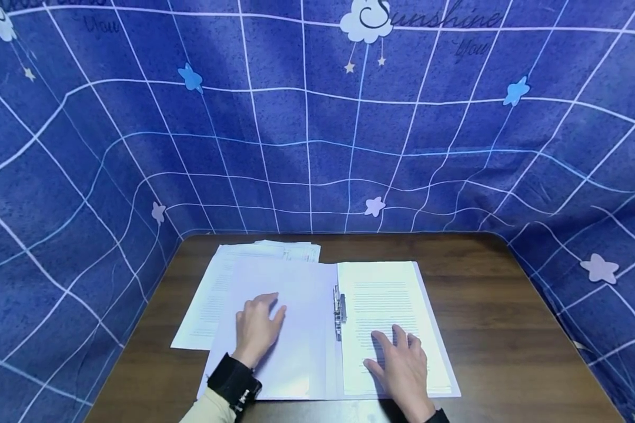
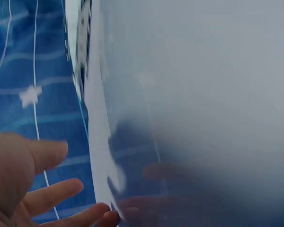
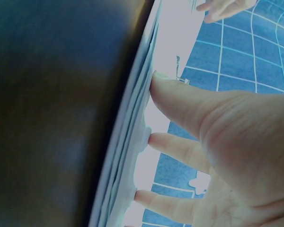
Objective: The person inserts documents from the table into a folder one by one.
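A pale lilac folder (image 1: pixel 291 294) lies spread flat on the table. Near its spine sits a metal clip (image 1: pixel 340 314), and printed sheets (image 1: pixel 383 294) cover its right side. My left hand (image 1: pixel 257 329), fingers loosely spread, is at the left cover; in the left wrist view its lower fingertips (image 2: pixel 102 208) meet the glossy surface. Nothing is in its grasp. My right hand (image 1: pixel 404 364) rests on the lower part of the printed page with fingers apart. The right wrist view shows its thumb and fingertips (image 3: pixel 151 138) against the paper, beside the layered edge of the folder.
More loose printed sheets (image 1: pixel 203 308) lie partly under the folder's left cover. The brown wooden table (image 1: pixel 497 329) extends on both sides. Blue gridded cloth (image 1: pixel 275 147) with stars and clouds hangs behind it and at both sides.
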### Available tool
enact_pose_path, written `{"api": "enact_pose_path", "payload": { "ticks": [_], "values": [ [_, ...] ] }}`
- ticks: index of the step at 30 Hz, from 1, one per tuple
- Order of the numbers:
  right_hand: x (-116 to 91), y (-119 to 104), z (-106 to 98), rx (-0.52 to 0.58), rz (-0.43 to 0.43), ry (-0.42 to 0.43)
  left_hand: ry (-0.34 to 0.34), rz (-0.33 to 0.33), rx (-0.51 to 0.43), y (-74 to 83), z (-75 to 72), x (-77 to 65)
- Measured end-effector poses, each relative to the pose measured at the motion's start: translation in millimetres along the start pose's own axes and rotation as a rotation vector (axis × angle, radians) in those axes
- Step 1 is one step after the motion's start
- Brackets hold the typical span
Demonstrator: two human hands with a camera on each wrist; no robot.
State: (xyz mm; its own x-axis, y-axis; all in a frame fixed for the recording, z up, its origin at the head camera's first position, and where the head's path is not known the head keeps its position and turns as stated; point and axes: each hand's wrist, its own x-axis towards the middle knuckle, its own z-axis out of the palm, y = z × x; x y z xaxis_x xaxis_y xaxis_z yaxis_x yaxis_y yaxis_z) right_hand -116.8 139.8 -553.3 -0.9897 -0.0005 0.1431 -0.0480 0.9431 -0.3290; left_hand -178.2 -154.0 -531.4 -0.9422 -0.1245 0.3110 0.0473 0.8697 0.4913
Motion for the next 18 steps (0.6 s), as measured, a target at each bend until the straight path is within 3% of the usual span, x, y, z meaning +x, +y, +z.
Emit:
{"api": "enact_pose_path", "payload": {
  "ticks": [10,14,18],
  "values": [
    [1,4,3,0.01,-0.009,0.023,0.145,-0.196,0.051,-61.1,-29.9,20.8],
    [1,5,2,0.016,-0.006,0.018,0.143,-0.255,0.089,-83.4,-37.7,22.0],
    [1,4,1,0.016,-0.004,0.016,0.096,-0.319,0.115,-99.2,-43.0,21.8]
  ]
}}
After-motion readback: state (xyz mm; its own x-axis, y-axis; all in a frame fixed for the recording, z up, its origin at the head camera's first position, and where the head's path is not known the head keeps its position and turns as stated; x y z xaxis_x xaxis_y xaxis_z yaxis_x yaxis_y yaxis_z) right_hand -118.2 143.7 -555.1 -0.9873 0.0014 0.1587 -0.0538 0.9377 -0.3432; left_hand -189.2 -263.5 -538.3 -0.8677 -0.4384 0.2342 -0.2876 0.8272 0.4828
